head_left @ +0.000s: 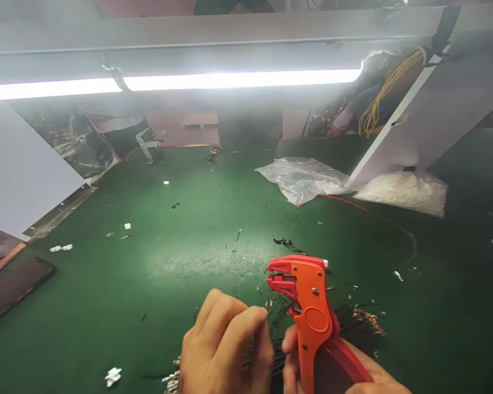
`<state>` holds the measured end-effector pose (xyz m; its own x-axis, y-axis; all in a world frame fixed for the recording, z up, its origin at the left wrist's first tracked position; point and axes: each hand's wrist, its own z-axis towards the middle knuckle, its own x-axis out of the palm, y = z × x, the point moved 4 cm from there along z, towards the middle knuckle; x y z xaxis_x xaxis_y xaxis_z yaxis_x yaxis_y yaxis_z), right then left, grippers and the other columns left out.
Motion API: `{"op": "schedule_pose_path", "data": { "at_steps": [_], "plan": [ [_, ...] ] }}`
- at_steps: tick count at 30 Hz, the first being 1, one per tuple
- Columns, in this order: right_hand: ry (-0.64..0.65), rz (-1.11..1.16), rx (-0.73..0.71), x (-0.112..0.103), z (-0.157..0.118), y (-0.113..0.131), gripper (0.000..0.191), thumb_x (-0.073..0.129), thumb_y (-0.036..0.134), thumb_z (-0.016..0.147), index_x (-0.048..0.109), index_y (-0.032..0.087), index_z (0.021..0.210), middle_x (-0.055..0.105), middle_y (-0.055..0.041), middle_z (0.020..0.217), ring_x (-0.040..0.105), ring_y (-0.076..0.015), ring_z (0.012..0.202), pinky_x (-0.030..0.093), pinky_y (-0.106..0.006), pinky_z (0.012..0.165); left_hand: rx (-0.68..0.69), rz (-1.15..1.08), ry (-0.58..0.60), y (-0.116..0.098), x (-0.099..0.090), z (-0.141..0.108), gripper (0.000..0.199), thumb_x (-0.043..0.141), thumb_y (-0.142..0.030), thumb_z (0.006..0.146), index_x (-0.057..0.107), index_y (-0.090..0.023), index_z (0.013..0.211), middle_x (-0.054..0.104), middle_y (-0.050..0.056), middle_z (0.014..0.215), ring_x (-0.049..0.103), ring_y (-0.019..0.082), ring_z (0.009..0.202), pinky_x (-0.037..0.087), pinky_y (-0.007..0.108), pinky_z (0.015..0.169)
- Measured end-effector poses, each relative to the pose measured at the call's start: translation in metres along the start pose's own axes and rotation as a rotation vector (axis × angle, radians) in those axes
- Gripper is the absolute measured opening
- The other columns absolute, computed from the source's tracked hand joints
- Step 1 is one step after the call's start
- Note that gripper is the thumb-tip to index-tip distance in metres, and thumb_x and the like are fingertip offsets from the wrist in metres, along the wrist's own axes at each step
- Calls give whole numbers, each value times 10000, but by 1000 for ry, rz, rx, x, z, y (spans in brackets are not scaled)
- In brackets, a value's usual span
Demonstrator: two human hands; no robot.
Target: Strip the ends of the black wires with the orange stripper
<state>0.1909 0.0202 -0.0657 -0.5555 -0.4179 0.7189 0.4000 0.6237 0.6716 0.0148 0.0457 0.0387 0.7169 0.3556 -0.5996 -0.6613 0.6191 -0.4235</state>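
Observation:
My right hand [291,350] is wrapped round an orange and red wire stripper [315,301], whose jaws point left and stand slightly apart. Just left of the tool, my left hand [228,345] is closed in a pinch, thumb against fingertips; what it holds is too thin or hidden to make out. Under and between the hands lies a bundle of black wires [277,350], partly covered. Its white connector ends [172,380] show at the left, and bare copper ends [367,317] at the right.
A clear plastic bag [304,178] and a bag of small white parts [405,191] lie by the right panel. A red wire [370,210] curves nearby. A dark phone-like slab [16,293] lies at left. Wire scraps and white connectors [113,376] are scattered on the green tabletop [107,290].

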Motion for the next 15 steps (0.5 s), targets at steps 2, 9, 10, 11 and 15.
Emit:
{"op": "schedule_pose_path", "data": {
  "at_steps": [2,9,10,11,15],
  "plan": [
    [-4,7,-22,-2,1,-3,646,810,399,613,585,184,1179,709,-103,974,642,-239,809,450,-366,766,-6,9,-28,-3,5,-3,206,581,-8,859,604,-196,941,571,-8,688,480,129,626,424,245,521],
    [-32,-33,-207,4,-2,8,544,736,428,752,555,227,1224,607,-47,977,561,-203,848,424,-353,784,-89,-21,25,-4,19,-10,203,539,-9,873,566,-210,881,523,-12,683,451,142,639,386,260,538],
    [-24,-73,-232,6,-3,11,523,723,434,774,555,229,1225,599,-47,975,553,-208,857,425,-362,794,-106,-26,34,-4,19,-11,199,535,-15,878,567,-211,877,519,-11,686,457,144,647,388,263,547],
    [-29,-108,-236,7,-3,12,510,720,436,783,560,226,1219,596,-50,972,547,-214,863,423,-369,805,-120,-33,37,-4,19,-11,196,533,-19,882,570,-211,872,515,-10,686,463,146,653,392,266,557],
    [-80,-118,-142,8,-3,3,523,772,414,730,573,233,1178,596,-54,984,560,-221,877,440,-377,843,-136,-63,19,-6,17,-11,190,540,-29,875,588,-212,852,501,-18,664,476,142,633,408,274,579]
  ]
}}
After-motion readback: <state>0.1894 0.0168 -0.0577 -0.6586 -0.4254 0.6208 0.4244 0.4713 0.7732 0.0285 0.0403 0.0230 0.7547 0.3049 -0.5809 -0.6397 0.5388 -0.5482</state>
